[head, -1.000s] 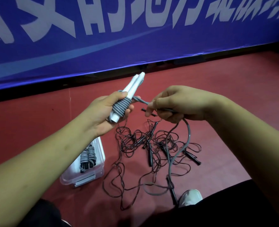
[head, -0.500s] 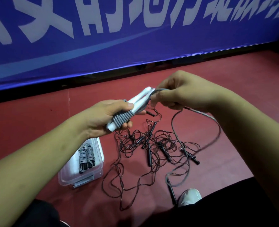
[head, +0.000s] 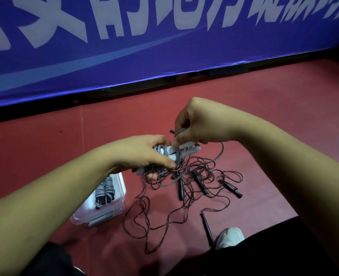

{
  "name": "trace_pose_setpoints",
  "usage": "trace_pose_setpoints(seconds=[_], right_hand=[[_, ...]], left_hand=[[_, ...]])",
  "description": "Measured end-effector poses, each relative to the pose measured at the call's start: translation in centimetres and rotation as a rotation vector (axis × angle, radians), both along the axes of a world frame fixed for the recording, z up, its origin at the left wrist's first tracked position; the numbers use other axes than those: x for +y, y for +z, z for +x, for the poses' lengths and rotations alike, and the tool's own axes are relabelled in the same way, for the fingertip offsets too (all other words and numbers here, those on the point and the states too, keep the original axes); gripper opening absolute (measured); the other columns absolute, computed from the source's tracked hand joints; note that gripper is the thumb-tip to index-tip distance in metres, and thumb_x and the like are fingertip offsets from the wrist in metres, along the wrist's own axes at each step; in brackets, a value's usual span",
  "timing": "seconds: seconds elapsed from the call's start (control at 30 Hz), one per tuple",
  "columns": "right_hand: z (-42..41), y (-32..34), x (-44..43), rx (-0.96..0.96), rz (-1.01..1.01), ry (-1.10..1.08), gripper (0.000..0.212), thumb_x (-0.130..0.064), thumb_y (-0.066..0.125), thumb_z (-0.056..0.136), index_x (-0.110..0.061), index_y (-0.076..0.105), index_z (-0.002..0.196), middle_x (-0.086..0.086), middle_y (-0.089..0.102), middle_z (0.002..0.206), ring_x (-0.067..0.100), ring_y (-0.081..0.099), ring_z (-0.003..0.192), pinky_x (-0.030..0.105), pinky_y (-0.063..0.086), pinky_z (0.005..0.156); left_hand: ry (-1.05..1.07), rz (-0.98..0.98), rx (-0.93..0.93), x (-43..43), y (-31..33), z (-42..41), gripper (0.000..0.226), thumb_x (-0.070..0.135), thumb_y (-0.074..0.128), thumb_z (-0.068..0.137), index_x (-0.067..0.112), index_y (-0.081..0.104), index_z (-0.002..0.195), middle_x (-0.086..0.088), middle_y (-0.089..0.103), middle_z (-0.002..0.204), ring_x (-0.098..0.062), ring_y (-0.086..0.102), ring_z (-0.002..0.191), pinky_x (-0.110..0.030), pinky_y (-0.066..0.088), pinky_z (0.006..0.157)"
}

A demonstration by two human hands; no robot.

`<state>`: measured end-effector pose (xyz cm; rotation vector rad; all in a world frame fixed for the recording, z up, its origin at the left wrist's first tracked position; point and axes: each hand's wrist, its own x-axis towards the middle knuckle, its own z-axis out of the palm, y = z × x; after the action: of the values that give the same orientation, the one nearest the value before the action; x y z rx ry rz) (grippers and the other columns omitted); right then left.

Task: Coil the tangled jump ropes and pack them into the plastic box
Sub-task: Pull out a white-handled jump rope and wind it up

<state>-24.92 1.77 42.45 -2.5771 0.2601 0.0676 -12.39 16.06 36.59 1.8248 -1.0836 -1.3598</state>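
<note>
clear plastic box (head: 119, 206) set at left on the red floor (head: 264, 116), one coiled grey rope (head: 104, 191) laid inside. dark rope tangle (head: 192, 182) spread just right of it. above it, white handles (head: 190, 150) gripped by left hand (head: 142, 154), grey cord (head: 179, 132) pinched by right hand (head: 196, 124). blue banner (head: 164, 56) behind.

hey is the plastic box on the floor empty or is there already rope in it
Not empty: a coiled grey rope bundle lies inside the plastic box, visible through its open top.
</note>
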Motion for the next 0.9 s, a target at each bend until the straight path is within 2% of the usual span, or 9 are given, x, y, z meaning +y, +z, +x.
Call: trace_pose_setpoints(seconds=[0.13, 0.27, 0.4, 0.5, 0.57, 0.63, 0.73, 0.8, 0.9], right_hand=[[0.5, 0.0, -0.1, -0.045, -0.008, 0.017, 0.027, -0.034, 0.087, 0.07, -0.011, 0.073, 0.068, 0.007, 0.063, 0.057, 0.008, 0.045, 0.045, 0.016, 0.035, 0.045], [0.9, -0.2, 0.0, -0.064, 0.002, 0.035, 0.034, -0.042, 0.087, 0.067, -0.011, 0.073, 0.067, 0.012, 0.063, 0.061, 0.012, 0.044, 0.051, 0.023, 0.035, 0.049], [0.8, -0.5, -1.1, -0.075, 0.099, -0.005, 0.035, -0.044, 0.086, 0.067, -0.012, 0.072, 0.068, 0.026, 0.057, 0.064, 0.029, 0.041, 0.053, 0.027, 0.034, 0.048], [0.5, -0.8, -2.0, -0.07, 0.207, -0.042, 0.037, -0.044, 0.083, 0.069, -0.009, 0.072, 0.07, 0.015, 0.045, 0.054, 0.021, 0.035, 0.053, 0.026, 0.03, 0.048], [0.3, -1.1, -2.4, -0.078, 0.33, -0.072, 0.038, -0.039, 0.081, 0.071, -0.003, 0.069, 0.072, 0.005, 0.044, 0.052, 0.018, 0.034, 0.052, 0.025, 0.028, 0.049], [0.1, -1.6, -2.9, -0.109, 0.44, -0.102, 0.033, -0.028, 0.077, 0.079, 0.002, 0.064, 0.072, 0.002, 0.045, 0.051, 0.015, 0.034, 0.049, 0.022, 0.029, 0.048], [0.1, -2.4, -3.5, -0.167, 0.62, -0.115, 0.025, -0.003, 0.069, 0.086, -0.01, 0.065, 0.063, 0.0, 0.042, 0.05, 0.012, 0.03, 0.047, 0.022, 0.025, 0.047], [0.1, -2.7, -3.6, -0.168, 0.726, -0.11, 0.03, -0.015, 0.069, 0.086, -0.019, 0.068, 0.056, -0.002, 0.039, 0.05, 0.012, 0.027, 0.047, 0.025, 0.022, 0.05], [0.0, -3.0, -3.5, -0.126, 0.794, -0.116, 0.02, -0.029, 0.063, 0.088, -0.017, 0.076, 0.077, 0.003, 0.033, 0.055, 0.014, 0.026, 0.049, 0.026, 0.023, 0.05]], left_hand=[[-0.082, -0.006, -0.228, 0.1, 0.6, -1.1, 0.026, 0.027, 0.076, 0.084, 0.009, 0.065, 0.098, 0.001, 0.06, 0.051, -0.017, 0.057, 0.044, -0.021, 0.04, 0.047], [-0.179, 0.051, -0.314, 0.3, 1.0, -1.6, 0.043, 0.056, 0.075, 0.076, 0.015, 0.062, 0.073, -0.003, 0.065, 0.056, -0.018, 0.061, 0.045, -0.028, 0.048, 0.057], [-0.241, -0.032, -0.381, 0.6, 0.9, -1.5, 0.038, 0.049, 0.073, 0.083, 0.013, 0.062, 0.076, -0.002, 0.064, 0.055, -0.017, 0.06, 0.045, -0.026, 0.046, 0.053], [-0.257, -0.197, -0.379, 0.7, 0.8, -0.6, 0.028, 0.032, 0.075, 0.086, 0.012, 0.059, 0.075, -0.001, 0.063, 0.057, -0.015, 0.058, 0.049, -0.028, 0.044, 0.052], [-0.269, -0.275, -0.24, 1.0, 0.7, -0.2, 0.021, 0.023, 0.073, 0.085, 0.007, 0.06, 0.083, -0.007, 0.067, 0.065, -0.017, 0.061, 0.053, -0.024, 0.046, 0.051], [-0.227, -0.336, 0.014, 1.3, 0.6, 0.0, 0.013, 0.014, 0.068, 0.086, 0.007, 0.06, 0.093, -0.008, 0.07, 0.073, -0.017, 0.064, 0.057, -0.023, 0.049, 0.052], [-0.107, -0.468, 0.378, 1.4, 0.4, 0.1, 0.025, 0.021, 0.075, 0.082, 0.008, 0.062, 0.099, -0.008, 0.07, 0.079, -0.016, 0.065, 0.058, -0.022, 0.052, 0.052], [-0.027, -0.564, 0.578, 1.0, 0.3, 0.4, 0.038, 0.033, 0.082, 0.073, 0.009, 0.067, 0.098, -0.009, 0.067, 0.08, -0.017, 0.063, 0.058, -0.023, 0.052, 0.053], [0.187, -0.63, 0.734, 0.6, 0.5, 0.7, 0.039, 0.032, 0.082, 0.074, 0.005, 0.068, 0.099, -0.011, 0.066, 0.084, -0.016, 0.059, 0.058, -0.021, 0.05, 0.051]])
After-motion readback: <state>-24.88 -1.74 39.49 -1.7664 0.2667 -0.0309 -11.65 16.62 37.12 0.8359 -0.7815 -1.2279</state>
